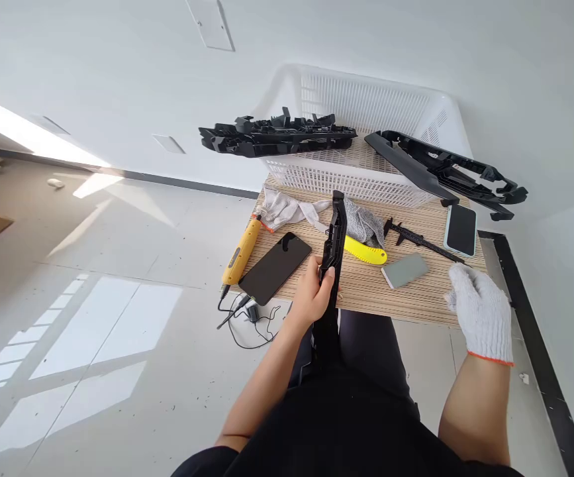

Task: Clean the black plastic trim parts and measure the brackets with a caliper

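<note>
White walls and a pale tiled floor surround a small wood-grain table (416, 301) at centre frame. Your bare left hand (311, 295) wraps its fingers around a long black plastic moulded part (334, 245), standing upright at the table's near edge. Your white-gloved right hand (480, 308) hovers lower right, fingers loosely curled, holding nothing. One-handed, the part could tip onto the black smartphone (274, 267) beside it.

Black plastic part (334, 245) matt; right hand (480, 308) in knitted cloth glove; table (416, 298) striped wood-grain; basket (366, 106) white plastic.
</note>
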Demonstrator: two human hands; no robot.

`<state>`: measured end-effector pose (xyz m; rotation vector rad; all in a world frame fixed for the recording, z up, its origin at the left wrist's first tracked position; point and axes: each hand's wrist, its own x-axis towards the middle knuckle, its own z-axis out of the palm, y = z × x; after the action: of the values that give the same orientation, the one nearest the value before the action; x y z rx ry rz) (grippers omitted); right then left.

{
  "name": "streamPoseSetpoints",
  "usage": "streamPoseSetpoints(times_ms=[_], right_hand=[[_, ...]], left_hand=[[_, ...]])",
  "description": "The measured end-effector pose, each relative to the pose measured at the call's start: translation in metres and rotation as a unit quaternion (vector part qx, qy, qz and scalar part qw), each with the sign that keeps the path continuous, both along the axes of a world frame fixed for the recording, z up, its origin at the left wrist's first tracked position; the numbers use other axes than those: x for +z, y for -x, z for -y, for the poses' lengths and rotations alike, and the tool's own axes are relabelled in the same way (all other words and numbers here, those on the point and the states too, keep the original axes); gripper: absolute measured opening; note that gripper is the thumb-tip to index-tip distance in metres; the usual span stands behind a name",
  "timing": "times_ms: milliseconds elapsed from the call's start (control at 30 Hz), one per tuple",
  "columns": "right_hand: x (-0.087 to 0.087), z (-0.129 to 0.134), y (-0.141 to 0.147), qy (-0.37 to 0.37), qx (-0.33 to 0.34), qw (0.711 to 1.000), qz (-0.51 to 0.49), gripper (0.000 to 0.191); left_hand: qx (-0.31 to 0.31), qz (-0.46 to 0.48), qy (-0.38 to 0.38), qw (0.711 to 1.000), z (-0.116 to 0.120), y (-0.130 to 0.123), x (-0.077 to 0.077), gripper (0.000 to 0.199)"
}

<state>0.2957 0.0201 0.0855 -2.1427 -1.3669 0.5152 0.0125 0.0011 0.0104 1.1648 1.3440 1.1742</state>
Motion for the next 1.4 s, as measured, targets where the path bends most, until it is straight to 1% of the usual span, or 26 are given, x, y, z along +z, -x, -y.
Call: streamPoseSetpoints(times_ms=[67,100,167,233,267,300,333,367,400,433,467,500,600,733,867,933,967,1033,1100,1133,1167,1233,1267,1333,1367,1400], right_hand=[[-0.001,0.001,0.014,-0.011,-0.022,0.999,-0.040,0.046],[-0.002,0.001,0.024,-0.038,-0.004,0.998,-0.058,0.044],[-0.005,0.003,0.050,-0.135,0.046,0.988,-0.055,0.042],[-0.012,0.009,0.079,-0.246,0.088,0.965,-0.007,0.042],[-0.017,0.014,0.094,-0.288,0.124,0.949,0.022,0.044],[-0.024,0.021,0.109,-0.313,0.188,0.930,0.045,0.048],[-0.033,0.028,0.124,-0.314,0.290,0.902,0.069,0.060],[-0.043,0.036,0.137,-0.290,0.378,0.873,0.100,0.076],[-0.054,0.044,0.149,-0.262,0.418,0.860,0.133,0.090],[-0.064,0.051,0.159,-0.252,0.420,0.857,0.162,0.098],[-0.073,0.056,0.166,-0.249,0.420,0.853,0.184,0.095],[-0.080,0.060,0.172,-0.227,0.410,0.861,0.197,0.091],[-0.088,0.063,0.178,-0.208,0.369,0.884,0.199,0.085],[-0.080,0.059,0.182,-0.237,0.358,0.892,0.142,0.091],[-0.076,0.053,0.187,-0.287,0.348,0.888,0.087,0.094],[-0.073,0.048,0.185,-0.315,0.348,0.881,0.064,0.093],[-0.071,0.044,0.183,-0.323,0.355,0.876,0.049,0.091],[-0.060,0.034,0.175,-0.318,0.400,0.859,0.017,0.086],[-0.043,0.023,0.164,-0.277,0.475,0.835,-0.008,0.080],[-0.033,0.018,0.157,-0.240,0.519,0.820,-0.023,0.077],[-0.022,0.014,0.150,-0.197,0.556,0.807,-0.038,0.072],[-0.004,0.009,0.136,-0.087,0.608,0.785,-0.075,0.064],[0.004,0.008,0.129,-0.044,0.622,0.776,-0.093,0.060],[0.012,0.009,0.118,0.003,0.632,0.765,-0.123,0.055],[0.013,0.010,0.113,0.011,0.628,0.767,-0.130,0.054],[0.013,0.012,0.108,0.014,0.617,0.776,-0.128,0.054]], left_hand=[[-0.001,0.007,0.003,1.000,0.000,0.000,0.000,0.026],[-0.006,0.010,0.006,1.000,0.000,0.000,0.000,0.027],[-0.019,0.016,0.013,1.000,0.000,0.000,0.000,0.027],[-0.030,0.021,0.018,0.999,0.000,0.001,0.001,0.028],[-0.030,0.016,0.015,0.999,0.000,0.002,0.002,0.029],[-0.026,0.004,0.007,1.000,0.000,0.004,0.002,0.030],[-0.021,-0.013,-0.005,1.000,0.001,0.007,0.002,0.032],[-0.021,-0.026,-0.021,0.999,0.001,0.009,0.002,0.035],[-0.025,-0.028,-0.039,0.999,0.001,0.012,0.002,0.041],[-0.037,-0.016,-0.055,0.998,0.001,0.015,0.001,0.048],[-0.055,0.009,-0.069,0.996,0.000,0.018,0.000,0.056],[-0.073,0.040,-0.081,0.993,0.000,0.020,-0.002,0.063],[-0.113,0.108,-0.114,0.981,-0.002,0.025,-0.005,0.073],[-0.155,0.135,-0.143,0.968,-0.004,0.029,-0.009,0.075],[-0.166,0.159,-0.167,0.959,0.000,0.029,-0.009,0.072],[-0.151,0.163,-0.166,0.961,0.003,0.029,-0.005,0.067],[-0.131,0.159,-0.165,0.964,0.004,0.029,-0.001,0.065],[-0.065,0.148,-0.162,0.973,0.003,0.033,0.009,0.063],[0.006,0.138,-0.161,0.977,0.002,0.039,0.019,0.064],[0.030,0.135,-0.162,0.977,0.001,0.044,0.023,0.065],[0.043,0.135,-0.163,0.976,0.001,0.048,0.026,0.064],[0.038,0.142,-0.160,0.976,0.004,0.053,0.030,0.055],[0.029,0.148,-0.153,0.977,0.007,0.054,0.031,0.047],[0.013,0.162,-0.131,0.978,0.014,0.052,0.032,0.037],[0.008,0.167,-0.120,0.979,0.018,0.050,0.032,0.036],[0.008,0.171,-0.111,0.979,0.021,0.048,0.033,0.035]])
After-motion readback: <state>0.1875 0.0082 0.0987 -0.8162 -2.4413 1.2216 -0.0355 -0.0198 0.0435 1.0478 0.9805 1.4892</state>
